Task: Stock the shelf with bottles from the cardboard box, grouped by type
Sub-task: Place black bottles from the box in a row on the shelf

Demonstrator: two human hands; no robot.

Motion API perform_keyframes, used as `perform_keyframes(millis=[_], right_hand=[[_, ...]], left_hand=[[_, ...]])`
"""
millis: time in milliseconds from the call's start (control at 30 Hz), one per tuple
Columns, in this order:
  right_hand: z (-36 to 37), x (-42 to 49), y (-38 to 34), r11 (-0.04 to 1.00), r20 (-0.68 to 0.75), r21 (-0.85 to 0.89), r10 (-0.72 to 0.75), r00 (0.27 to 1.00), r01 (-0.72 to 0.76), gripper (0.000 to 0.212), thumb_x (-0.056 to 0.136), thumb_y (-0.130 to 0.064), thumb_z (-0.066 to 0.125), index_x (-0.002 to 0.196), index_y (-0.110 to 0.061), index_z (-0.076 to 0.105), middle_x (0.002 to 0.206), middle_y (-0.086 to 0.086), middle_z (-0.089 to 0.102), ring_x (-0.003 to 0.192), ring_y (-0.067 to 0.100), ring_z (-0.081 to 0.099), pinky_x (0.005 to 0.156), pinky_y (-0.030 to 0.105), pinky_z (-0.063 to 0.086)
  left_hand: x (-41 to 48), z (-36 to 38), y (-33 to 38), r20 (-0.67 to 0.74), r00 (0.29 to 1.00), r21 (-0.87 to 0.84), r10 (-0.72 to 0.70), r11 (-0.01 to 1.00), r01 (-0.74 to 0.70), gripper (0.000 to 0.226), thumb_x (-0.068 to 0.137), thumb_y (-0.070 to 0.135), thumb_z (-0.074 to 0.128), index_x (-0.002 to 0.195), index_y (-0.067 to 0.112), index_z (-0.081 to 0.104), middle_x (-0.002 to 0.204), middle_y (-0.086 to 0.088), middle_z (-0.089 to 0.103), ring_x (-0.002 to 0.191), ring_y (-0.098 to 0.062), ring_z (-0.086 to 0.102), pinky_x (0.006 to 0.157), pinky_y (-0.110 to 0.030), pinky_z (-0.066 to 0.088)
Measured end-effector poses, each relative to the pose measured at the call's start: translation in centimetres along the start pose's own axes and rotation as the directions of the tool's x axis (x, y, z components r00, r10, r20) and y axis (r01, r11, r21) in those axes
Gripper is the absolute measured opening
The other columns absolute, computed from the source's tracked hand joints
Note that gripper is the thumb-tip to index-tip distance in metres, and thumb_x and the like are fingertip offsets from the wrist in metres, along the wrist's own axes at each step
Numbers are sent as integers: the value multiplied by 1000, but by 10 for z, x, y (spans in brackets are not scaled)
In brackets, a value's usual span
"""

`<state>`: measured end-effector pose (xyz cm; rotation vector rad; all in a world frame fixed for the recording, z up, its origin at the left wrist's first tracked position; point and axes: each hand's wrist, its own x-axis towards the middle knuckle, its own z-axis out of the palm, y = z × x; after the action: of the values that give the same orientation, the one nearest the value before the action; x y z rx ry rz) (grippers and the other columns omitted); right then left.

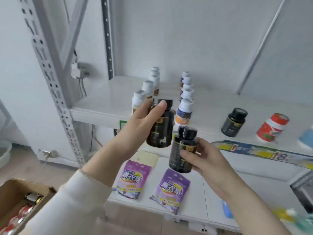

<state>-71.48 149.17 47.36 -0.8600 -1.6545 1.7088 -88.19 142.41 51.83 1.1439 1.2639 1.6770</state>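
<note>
Two black bottles are up in the air, one per hand. The upper black bottle [160, 131] is in the left hand [138, 122], fingers wrapped round its body from the left with the thumb up near the cap. It hangs roughly upright in front of the shelf [101, 106] edge, between the two rows of white-capped bottles. The lower black bottle [182, 150] is in the right hand [205, 158], thumb across the label and fingers curled behind it. It sits lower and nearer the camera, out over the bottom shelf. Both grips are closed snug on the bottle bodies, with the caps left free.

My take: these belong with the shelved black bottle [234, 122], which stands alone well to the right, near the red bottle [271, 128]. So I'd carry both across, past the blue-and-orange row [185, 102], instead of dropping them where the left hand is now. Set them down one at a time, base flat, lined up with the lone black one to start a proper row. With a side grip the knuckles stick out, so leave a gap or you'll clip a neighbour (those tall narrow ones look tippy).

Further out, the plain white row [149, 87] runs back on the left. Purple packets [133, 178] lie on the bottom shelf. The cardboard box [15, 189] sits lower left with red-topped bottles in it, so I'd guess there's plenty left to stock.
</note>
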Motion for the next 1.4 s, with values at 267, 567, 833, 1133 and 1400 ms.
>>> perform_keyframes(millis=[267,567,833,1133,1400], right_hand=[[-118,10,-68,991,-162,17,-127,979,132,48,52,-28,70,98,-18,64,89,-6,72,87,11,68,82,32,56],[-200,119,-117,989,-235,-50,-144,961,137,53,55,-23,74,105,-17,59,98,3,69,92,19,67,90,39,52],[-250,228,-98,940,-238,-339,-41,970,-43,45,71,-10,78,109,-18,55,109,3,63,99,13,61,84,26,52],[-270,304,-55,861,-231,-489,29,973,-141,53,67,-15,82,110,-17,51,116,2,60,105,23,60,90,34,48],[-268,335,-47,837,-229,-525,37,973,-156,58,69,-15,80,117,-13,48,111,1,54,103,21,56,84,29,43]], left_hand=[[99,113,18,162,986,64,-22,998,12,20,95,32,49,100,16,60,88,6,72,82,-13,67,70,-31,57],[260,162,5,292,956,332,-33,941,-69,37,91,44,53,117,17,57,116,-4,66,108,-20,63,91,-34,51],[390,179,-53,265,950,556,-165,831,-11,32,87,39,62,111,19,56,104,-2,61,96,-19,59,82,-28,47],[445,190,-101,233,944,769,-234,639,-31,43,83,32,68,120,11,55,104,-2,52,96,-18,49,78,-27,38],[469,190,-106,211,934,830,-287,557,-16,24,83,26,69,98,14,54,98,-5,55,88,-21,49,76,-31,44]])
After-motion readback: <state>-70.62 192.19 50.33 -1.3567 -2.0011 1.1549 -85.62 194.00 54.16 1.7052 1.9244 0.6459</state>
